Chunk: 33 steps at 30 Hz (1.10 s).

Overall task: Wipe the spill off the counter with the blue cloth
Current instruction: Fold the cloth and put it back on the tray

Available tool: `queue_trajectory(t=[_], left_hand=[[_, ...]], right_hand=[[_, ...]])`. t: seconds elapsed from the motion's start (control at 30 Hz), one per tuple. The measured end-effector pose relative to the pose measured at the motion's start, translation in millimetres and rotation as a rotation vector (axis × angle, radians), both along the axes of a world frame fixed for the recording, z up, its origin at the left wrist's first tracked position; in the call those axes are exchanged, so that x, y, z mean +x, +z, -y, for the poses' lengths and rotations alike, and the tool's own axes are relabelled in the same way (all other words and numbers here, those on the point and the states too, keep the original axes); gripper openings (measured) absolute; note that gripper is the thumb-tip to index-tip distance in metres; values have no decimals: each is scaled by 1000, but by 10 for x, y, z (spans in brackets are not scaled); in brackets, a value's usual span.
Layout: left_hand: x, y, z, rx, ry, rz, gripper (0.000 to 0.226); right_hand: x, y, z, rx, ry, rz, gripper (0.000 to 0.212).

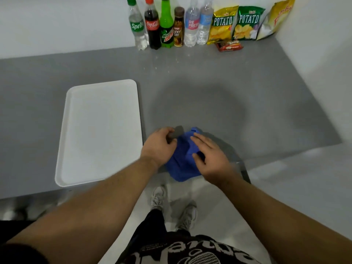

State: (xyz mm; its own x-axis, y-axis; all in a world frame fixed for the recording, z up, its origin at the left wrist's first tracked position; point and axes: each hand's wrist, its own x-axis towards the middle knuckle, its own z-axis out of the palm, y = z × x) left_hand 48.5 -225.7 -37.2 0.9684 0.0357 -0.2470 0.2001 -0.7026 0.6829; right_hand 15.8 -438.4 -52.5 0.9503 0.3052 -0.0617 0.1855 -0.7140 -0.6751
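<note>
The left hand [159, 145] had its fingers curled round a small grey object [176, 132], which I could not identify, holding it at the far left edge of the blue cloth [182, 162]. The right hand [211, 157] lay on top of that cloth with its fingers stretched out fairly straight and the thumb resting against a fold. The cloth sat bunched between the two hands at the near edge of the grey counter [238, 82], its lower part hanging slightly over the edge. A few pale specks [156, 68] showed on the counter well beyond the cloth, nearer the bottles. Just left of the left hand lay a white tray [101, 130], flat on the counter. Along the back wall stood a Sprite bottle [137, 25], a Coca-Cola bottle [152, 25], a Mountain Dew bottle [166, 27], a brown bottle [178, 29] and two water bottles [198, 25], all upright in a row. To their right leaned two potato chip bags [236, 23] and a larger yellow bag [276, 20], with a small red packet [229, 46] lying in front of them.
</note>
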Motion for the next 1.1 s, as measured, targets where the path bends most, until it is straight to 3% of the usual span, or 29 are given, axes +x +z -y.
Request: queue_trajectory(t=[0.1, 0.2, 0.3, 0.37, 0.43, 0.57, 0.67, 0.8, 0.93, 1.1], left_hand=[[143, 90, 130, 80, -130, -28, 51], [257, 135, 341, 142, -256, -91, 63], [314, 136, 453, 158, -259, -155, 38], [306, 165, 421, 146, -273, -167, 24], [274, 222, 325, 14, -209, -169, 14], [155, 415, 0, -308, -26, -165, 11], [72, 577, -284, -407, 15, -123, 6], [13, 780, -688, -523, 113, -27, 14], [-97, 1005, -1186, -574, 176, 95, 19], [-380, 1124, -1812, -653, 243, 162, 11]], right_hand=[[-25, 54, 166, -153, -245, 7, 60], [-13, 68, 247, -244, -308, -124, 56], [28, 108, 285, -257, -269, -268, 16], [54, 136, 319, -266, -219, -318, 20], [84, 181, 342, -223, -229, -299, 26], [169, 407, 315, 1, -238, -220, 14], [293, 655, 171, 77, -174, -148, 8], [457, 998, -182, 127, -77, -101, 18], [552, 1307, -641, 119, 88, -52, 44], [489, 1493, -1241, 129, 170, 89, 45]])
